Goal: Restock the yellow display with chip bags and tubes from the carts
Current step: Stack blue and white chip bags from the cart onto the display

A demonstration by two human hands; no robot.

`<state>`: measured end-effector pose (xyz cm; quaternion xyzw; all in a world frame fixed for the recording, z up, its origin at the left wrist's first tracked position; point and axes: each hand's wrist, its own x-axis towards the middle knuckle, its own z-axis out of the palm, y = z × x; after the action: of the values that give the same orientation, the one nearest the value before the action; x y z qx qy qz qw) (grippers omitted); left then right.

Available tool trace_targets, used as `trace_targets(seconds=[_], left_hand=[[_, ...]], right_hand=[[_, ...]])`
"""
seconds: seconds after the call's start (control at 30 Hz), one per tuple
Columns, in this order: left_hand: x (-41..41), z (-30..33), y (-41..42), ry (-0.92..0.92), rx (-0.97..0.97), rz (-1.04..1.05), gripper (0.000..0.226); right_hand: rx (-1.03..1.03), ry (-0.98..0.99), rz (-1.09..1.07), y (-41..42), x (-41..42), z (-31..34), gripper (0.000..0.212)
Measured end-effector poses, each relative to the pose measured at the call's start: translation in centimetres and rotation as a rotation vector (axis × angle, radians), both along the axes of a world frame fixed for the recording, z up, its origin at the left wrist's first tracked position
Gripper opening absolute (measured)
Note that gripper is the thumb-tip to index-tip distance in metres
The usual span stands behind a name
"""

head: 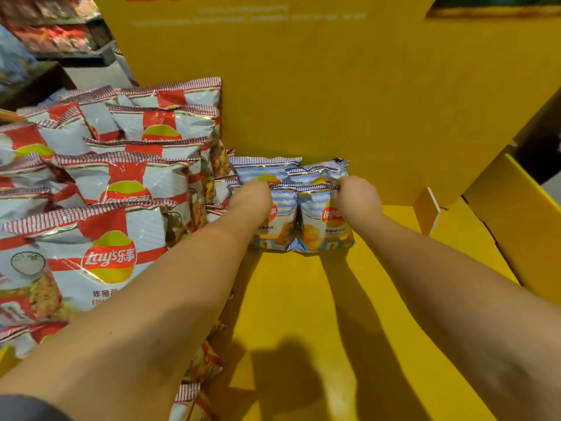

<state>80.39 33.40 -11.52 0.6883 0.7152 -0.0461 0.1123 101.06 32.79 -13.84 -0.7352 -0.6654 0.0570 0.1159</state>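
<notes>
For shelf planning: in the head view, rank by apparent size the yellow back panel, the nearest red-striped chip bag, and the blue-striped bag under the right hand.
1. Yellow back panel, by far the largest.
2. Red-striped chip bag; it sits nearer the camera, so its lead is unsure.
3. Blue-striped bag, gripped by the right hand.

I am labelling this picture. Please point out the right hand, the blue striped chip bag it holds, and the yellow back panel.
right hand [359, 198], head view, knuckles.
blue striped chip bag [321, 230], head view, front face.
yellow back panel [318, 95], head view, bare middle.

Small bags [324, 220] right of large bags [127, 183], against backboard [318, 101]
</notes>
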Motion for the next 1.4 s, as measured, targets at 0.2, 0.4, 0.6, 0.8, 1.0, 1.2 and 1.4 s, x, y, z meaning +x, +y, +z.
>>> trace_targets(seconds=[0.2,0.4,0.6,0.8,1.0,1.2,1.4], left_hand=[[0.2,-1.0,-0.3,-0.121,-0.029,0.086,0.071],[0.7,0.3,-2.1,-0.249,-0.05,0.091,0.071],[1.1,4.1,-7.3,-0.376,-0.065,-0.022,0.058],[-1.9,12.9,-16.2,-0.623,0.085,0.11,0.046],[-11.5,18.3,-26.4,-0.901,0.27,0.295,0.011],[-24.5,17.3,-35.5,-1.107,0.35,0.541,0.009],[-39.9,13.3,-43.9,-1.088,0.327,0.71,0.011]], right_hand=[[-0.008,0.066,-0.043,0.6,-1.2,0.0,0.025],[-0.086,0.272,0.051,-0.8,-2.3,0.1,0.059],[-0.032,0.439,0.092,-5.9,-1.9,2.5,0.064],[0.073,0.768,-0.016,-13.6,-6.6,9.7,0.04],[-0.036,1.004,0.146,-22.8,-16.5,18.3,0.01],[-0.233,1.007,0.312,-31.5,-28.0,19.6,0.004],[-0.515,0.993,0.43,-38.1,-41.5,15.7,0.012]])
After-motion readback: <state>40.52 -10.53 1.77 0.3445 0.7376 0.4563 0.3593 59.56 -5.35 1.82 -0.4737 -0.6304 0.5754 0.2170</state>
